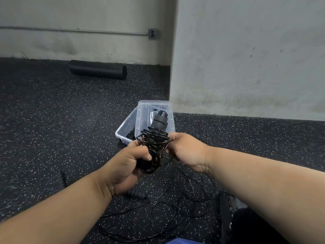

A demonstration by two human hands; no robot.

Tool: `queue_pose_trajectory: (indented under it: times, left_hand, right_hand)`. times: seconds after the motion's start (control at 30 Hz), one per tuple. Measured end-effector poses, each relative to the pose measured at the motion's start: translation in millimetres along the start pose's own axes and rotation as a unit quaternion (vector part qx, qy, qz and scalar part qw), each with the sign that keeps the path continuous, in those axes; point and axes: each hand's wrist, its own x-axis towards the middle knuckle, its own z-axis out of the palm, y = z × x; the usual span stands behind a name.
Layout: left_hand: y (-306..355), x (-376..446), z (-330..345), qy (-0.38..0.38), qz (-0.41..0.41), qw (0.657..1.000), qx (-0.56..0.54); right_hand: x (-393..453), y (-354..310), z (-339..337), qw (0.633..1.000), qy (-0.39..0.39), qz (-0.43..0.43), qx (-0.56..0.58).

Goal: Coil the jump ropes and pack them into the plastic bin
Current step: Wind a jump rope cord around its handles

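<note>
Jump rope [154,145], black and partly coiled round its handles, sits at frame centre between both hands. The left hand [126,166] grips the bundle's lower end; the right hand [186,152], at 3 o'clock of the coil, pinches the cord. Loose cord [175,208] sprawls on the floor at 6 o'clock. The clear plastic bin [125,128] lies just beyond at 12 o'clock, a foam roller [97,69] farther off.

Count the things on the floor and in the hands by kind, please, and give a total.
Jump rope handles in view: 3 (one in the left hand at, two on the floor)
Plastic bin: 1
Bin lid: 1
Foam roller: 1
Total: 6
</note>
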Motion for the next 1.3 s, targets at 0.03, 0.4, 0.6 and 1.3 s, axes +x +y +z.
queue_pose_trajectory:
  times: [0.03,0.4,0.6,1.3]
  left_hand:
    - [0,1,0,0.012,0.002,1.000,-0.008]
    - [15,3,-15,0.167,0.023,0.985,0.016]
    - [5,0,-2,0.110,-0.034,0.993,-0.012]
    - [2,-15,5,-0.075,-0.078,0.986,0.126]
  right_hand:
    - [1,0,-1,1.000,-0.001,0.009,-0.017]
    - [-9,-27,-33,0.996,0.012,-0.016,-0.092]
    - [-12,-37,-43,0.997,0.011,-0.076,0.002]
    - [-7,-19,-12,0.995,0.067,-0.073,0.031]
